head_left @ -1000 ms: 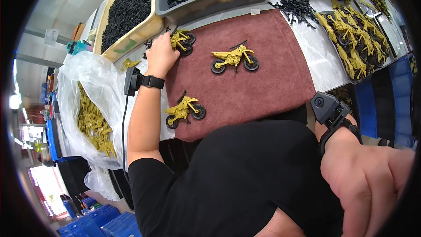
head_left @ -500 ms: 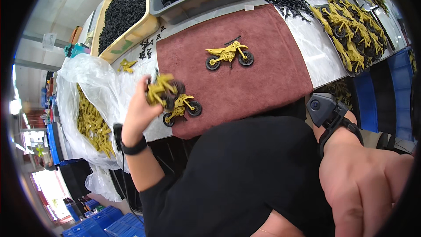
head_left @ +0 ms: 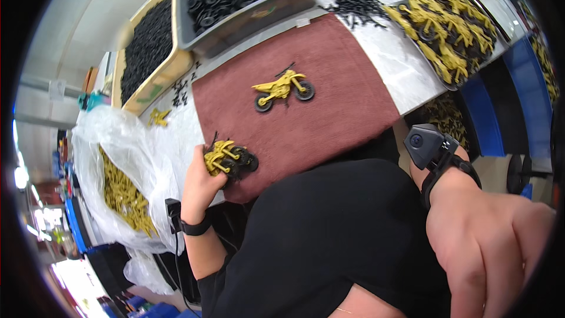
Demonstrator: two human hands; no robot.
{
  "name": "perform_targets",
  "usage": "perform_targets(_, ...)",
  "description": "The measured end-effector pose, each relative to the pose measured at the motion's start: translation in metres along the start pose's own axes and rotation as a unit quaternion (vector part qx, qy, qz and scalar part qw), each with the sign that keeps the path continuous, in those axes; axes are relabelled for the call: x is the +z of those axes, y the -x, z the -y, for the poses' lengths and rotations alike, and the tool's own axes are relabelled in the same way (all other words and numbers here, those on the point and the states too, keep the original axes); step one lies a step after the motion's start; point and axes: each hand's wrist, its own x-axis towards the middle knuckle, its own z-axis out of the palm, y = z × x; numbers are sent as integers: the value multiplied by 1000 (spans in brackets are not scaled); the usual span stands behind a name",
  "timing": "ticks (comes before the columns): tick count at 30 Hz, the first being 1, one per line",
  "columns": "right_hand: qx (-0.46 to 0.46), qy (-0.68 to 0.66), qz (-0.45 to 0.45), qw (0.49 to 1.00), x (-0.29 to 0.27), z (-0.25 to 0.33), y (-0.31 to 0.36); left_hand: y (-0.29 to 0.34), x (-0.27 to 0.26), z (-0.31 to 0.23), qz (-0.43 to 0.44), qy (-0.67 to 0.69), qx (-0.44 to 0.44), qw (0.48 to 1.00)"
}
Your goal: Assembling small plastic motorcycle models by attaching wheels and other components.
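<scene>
My left hand (head_left: 201,178) is closed around yellow-and-black toy motorcycles (head_left: 222,156) at the left edge of a dark red cloth (head_left: 335,106). They overlap in the grip, so I cannot count them surely; several black wheels show beside the thumb. Another toy motorcycle (head_left: 281,89), yellow with black wheels and a black handlebar, lies on its side near the middle of the cloth. Close to the camera at the lower right is my right hand (head_left: 479,241), away from the table. Its back and knuckles show, but the picture's rim cuts off the fingertips.
A grey bin of black wheels (head_left: 259,17) and a cream bin of small black parts (head_left: 125,108) stand at the back left. A plastic bag of yellow parts (head_left: 88,141) is left. Black parts (head_left: 356,6) and a tray of toy motorcycles (head_left: 450,85) lie at right.
My left hand has come down onto the cloth's left edge with what it held. The toy motorcycle that lay there apart is now bunched in with it. The view has shifted slightly.
</scene>
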Motion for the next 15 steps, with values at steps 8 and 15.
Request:
perform_targets(8,-46,34,-33,998,21,23,29,-32,-14,-9,39,96,24,994)
perform_targets(15,-90,59,-23,994,29,36,47,-53,-19,17,178,60,50,981)
